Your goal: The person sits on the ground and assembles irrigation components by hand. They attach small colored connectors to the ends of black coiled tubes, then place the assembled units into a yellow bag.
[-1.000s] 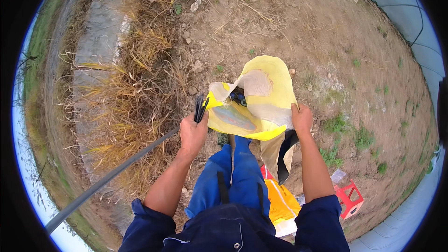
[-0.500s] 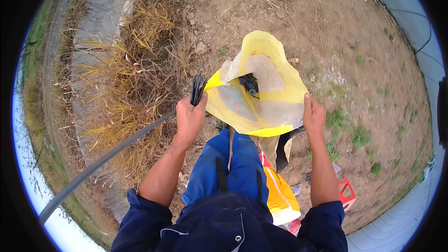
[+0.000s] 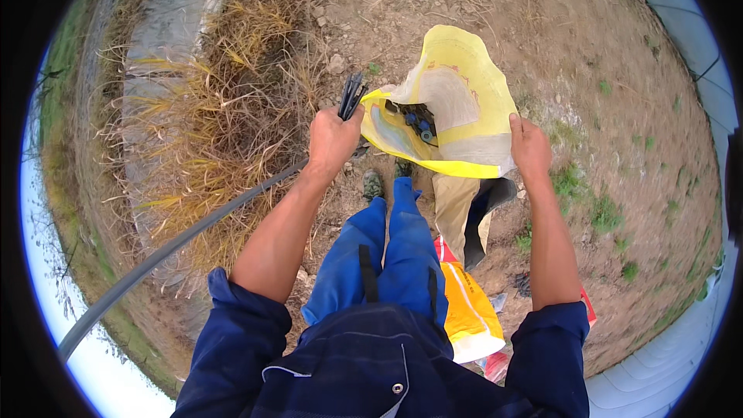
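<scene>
The woven yellow plastic sack (image 3: 464, 93) is held open at its mouth, just ahead of the knees, its thin crinkled wall sagging between both hands; small dark fittings (image 3: 418, 124) lie inside on the pale lining. The left hand (image 3: 333, 139) is closed on the sack's near-left rim together with a bundle of thin black rods (image 3: 350, 96) that project upward past the knuckles. The right hand (image 3: 530, 147) is clamped on the right rim, fingers folded over the edge. A long grey flexible pipe (image 3: 178, 244) runs from the left hand's side down to the lower left. A second yellow-and-white sack (image 3: 464, 310) lies by the right leg. The ground is dry, stony bare soil (image 3: 588, 39) with a tangle of straw-coloured grass (image 3: 217, 116) on the left.
</scene>
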`<state>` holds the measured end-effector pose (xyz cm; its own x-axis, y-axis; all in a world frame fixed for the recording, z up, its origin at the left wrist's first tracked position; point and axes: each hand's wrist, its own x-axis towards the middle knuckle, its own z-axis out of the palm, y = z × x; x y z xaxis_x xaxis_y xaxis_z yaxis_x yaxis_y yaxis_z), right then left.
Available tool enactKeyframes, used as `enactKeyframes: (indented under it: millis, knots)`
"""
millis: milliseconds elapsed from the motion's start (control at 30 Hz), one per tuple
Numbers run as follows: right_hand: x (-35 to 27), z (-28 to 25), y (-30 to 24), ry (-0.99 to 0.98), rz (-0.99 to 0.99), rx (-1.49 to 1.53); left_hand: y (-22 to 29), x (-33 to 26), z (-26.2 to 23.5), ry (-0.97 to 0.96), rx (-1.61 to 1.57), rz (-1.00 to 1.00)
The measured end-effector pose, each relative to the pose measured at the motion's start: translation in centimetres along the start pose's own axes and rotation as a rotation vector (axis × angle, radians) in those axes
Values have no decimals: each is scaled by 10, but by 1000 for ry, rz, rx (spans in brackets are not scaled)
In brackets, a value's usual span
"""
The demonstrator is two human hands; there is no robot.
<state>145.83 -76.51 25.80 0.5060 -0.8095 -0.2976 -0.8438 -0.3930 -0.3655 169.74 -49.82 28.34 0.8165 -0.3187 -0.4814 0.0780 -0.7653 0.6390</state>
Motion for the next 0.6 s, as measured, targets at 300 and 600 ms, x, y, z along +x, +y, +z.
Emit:
enactKeyframes:
  millis: [300, 600]
  knots:
    - [-18, 2, 6, -30, -46, -166, -10, -10, 3, 6, -9, 91]
    - [-25, 10, 18, -12, -28, -130, -9, -19, 9, 8, 39, 77]
